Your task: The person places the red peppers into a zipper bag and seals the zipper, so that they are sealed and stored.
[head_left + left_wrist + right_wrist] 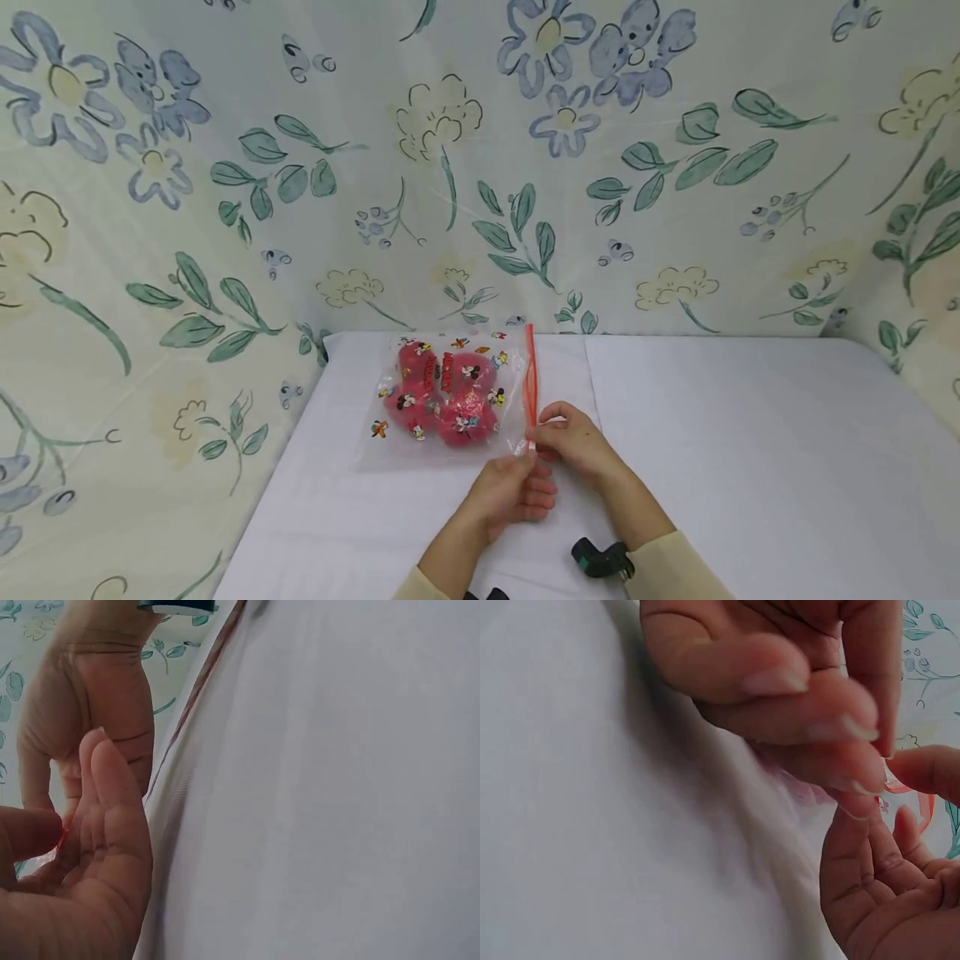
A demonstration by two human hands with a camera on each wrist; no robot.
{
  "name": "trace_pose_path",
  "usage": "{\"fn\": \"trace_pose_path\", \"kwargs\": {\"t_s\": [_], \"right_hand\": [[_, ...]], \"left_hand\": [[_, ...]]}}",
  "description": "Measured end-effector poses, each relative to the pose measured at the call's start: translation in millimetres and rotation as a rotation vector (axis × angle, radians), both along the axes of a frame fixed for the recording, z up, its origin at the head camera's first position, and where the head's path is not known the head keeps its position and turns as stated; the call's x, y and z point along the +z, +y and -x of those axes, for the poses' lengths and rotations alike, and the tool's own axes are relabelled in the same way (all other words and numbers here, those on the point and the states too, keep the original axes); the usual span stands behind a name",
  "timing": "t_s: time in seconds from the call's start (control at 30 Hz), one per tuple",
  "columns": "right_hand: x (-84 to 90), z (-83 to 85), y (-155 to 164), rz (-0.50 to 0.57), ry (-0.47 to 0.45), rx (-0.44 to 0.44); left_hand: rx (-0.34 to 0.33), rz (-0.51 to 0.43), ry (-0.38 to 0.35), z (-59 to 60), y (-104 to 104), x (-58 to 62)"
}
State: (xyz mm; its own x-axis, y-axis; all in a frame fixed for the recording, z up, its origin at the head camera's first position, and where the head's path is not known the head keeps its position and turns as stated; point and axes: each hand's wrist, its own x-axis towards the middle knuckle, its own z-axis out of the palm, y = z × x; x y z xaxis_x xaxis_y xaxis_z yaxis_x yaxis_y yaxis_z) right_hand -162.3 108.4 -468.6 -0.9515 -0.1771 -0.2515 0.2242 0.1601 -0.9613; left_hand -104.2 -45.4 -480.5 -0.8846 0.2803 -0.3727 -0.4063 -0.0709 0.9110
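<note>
A clear zip bag (378,454) printed with small cartoon figures lies flat, its orange-red zip edge (530,367) on the right side. Inside show several rounded, pinkish-red lumps (468,417), partly covered by the print; their kind is not clear. At the near end of the zip my left hand (510,493) pinches the bag's corner between thumb and fingers. Just beyond it, the thumb and forefinger of my right hand (577,443) pinch the same zip edge. Both hands nearly meet there, also in the left wrist view, where a red bit of zip (63,836) peeks out.
The bag rests on a white-covered table (720,450). A floral curtain (465,167) hangs behind it and along the sides. Near the right sleeve is a black wrist device (600,558); part of another shows by the left wrist at the lower edge.
</note>
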Motion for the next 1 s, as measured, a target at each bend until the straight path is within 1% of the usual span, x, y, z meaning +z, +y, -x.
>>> {"fn": "trace_pose_path", "kwargs": {"t_s": [0.13, 0.23, 0.4, 0.47, 0.6, 0.67, 0.73, 0.9, 0.93, 1.0], "right_hand": [[-0.2, 0.6, 3.7, -0.017, 0.016, 0.092], [-0.3, 0.4, 3.3, -0.014, 0.012, 0.106], [-0.6, 0.9, 1.7, 0.052, -0.02, 0.076], [-0.6, 1.6, 1.6, 0.079, -0.038, 0.041], [-1.1, 3.1, 1.2, 0.11, -0.084, -0.036], [-1.4, 3.7, 1.0, 0.119, -0.101, -0.043], [-1.6, 4.5, 1.6, 0.114, -0.107, -0.019], [-1.7, 6.6, 4.5, 0.092, -0.097, 0.119], [-1.8, 6.9, 4.8, 0.096, -0.095, 0.136], [-2.3, 7.4, 4.6, 0.112, -0.093, 0.14]], "left_hand": [[0.095, -0.008, 0.074, 0.0, 5.2, -1.7], [0.134, -0.034, 0.08, 0.8, 7.4, -2.3], [0.18, -0.075, 0.068, 3.8, 9.7, -3.3], [0.193, -0.076, 0.068, 4.3, 11.0, -3.9], [0.215, -0.047, 0.088, 3.4, 13.6, -4.7], [0.229, -0.024, 0.1, 3.1, 14.4, -5.0], [0.24, 0.0, 0.11, 3.0, 14.8, -5.2], [0.261, 0.031, 0.123, 2.9, 15.6, -5.4], [0.266, 0.031, 0.122, 3.0, 15.9, -5.5], [0.278, 0.027, 0.122, 3.2, 16.8, -5.7]]}}
